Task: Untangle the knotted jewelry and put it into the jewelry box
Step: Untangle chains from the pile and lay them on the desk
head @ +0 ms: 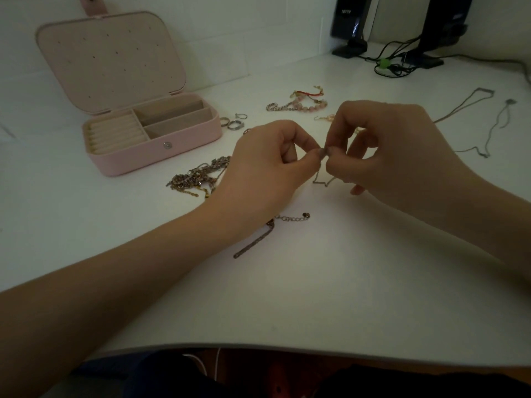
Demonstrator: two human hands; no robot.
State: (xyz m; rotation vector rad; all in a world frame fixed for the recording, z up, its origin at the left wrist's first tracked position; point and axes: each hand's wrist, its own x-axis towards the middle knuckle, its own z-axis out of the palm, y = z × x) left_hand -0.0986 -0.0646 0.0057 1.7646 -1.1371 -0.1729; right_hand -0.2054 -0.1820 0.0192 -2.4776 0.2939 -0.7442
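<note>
Over the middle of the white table [316,297], my left hand [264,170] and my right hand [393,156] meet fingertip to fingertip. Both pinch a thin silver chain [323,179], whose loop hangs down between them to the tabletop. A tangled heap of chains [198,176] lies just left of my left hand. The pink jewelry box [149,139] stands open at the back left, lid upright, its compartments showing nothing inside.
A bracelet with a clasp chain [290,218] lies under my left wrist. Rings [232,123] sit beside the box, beaded bracelets [298,104] behind my hands, thin necklaces [474,119] at the right. Black speakers and cables [399,61] stand at the back right.
</note>
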